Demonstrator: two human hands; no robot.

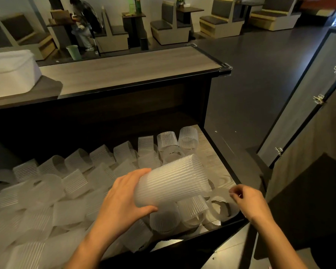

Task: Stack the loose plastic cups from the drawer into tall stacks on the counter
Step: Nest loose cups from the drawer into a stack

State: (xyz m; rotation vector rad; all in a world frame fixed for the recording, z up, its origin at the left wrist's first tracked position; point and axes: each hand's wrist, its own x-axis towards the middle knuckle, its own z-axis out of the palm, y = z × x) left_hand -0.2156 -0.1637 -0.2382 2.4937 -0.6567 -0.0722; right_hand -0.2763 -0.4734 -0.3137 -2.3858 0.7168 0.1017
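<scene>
An open drawer [224, 152] below the counter is full of loose ribbed translucent plastic cups [76, 183], lying and standing in a jumble. My left hand [122, 199] grips a short nested stack of cups [173, 181], held sideways over the drawer's right part with its mouth toward the right. My right hand [248, 200] is at the drawer's front right corner, fingers pinching the rim of a single cup [220, 206] that lies among the others. The wooden counter top [124, 70] stretches behind the drawer.
A white plastic tub [10, 70] sits on the counter at the left. An open cabinet door [306, 105] with hinges stands to the right over dark floor. Beyond the counter are booth seats, small tables and a seated person [83, 22].
</scene>
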